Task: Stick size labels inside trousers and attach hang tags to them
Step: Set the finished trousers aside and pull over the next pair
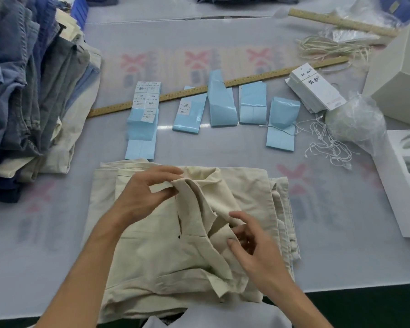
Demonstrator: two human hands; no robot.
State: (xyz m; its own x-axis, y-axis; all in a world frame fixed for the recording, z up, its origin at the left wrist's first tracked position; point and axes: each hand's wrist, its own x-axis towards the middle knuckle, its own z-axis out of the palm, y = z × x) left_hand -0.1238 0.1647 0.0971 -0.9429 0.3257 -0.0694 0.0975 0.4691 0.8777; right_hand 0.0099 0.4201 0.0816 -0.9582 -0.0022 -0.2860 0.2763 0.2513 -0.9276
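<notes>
Two hands work on the cream trousers (156, 252), which lie folded on the table (341, 256) at its near edge. Left of the trousers rises a stack of blue and grey garments (21, 91). Beyond the trousers lie blue label sheets (142, 124), and beyond-right of them a pile of hang tags (315, 91). The left hand (142, 197) pinches a fabric flap; the right hand (253, 247), fingers curled, touches the cloth, grip unclear.
</notes>
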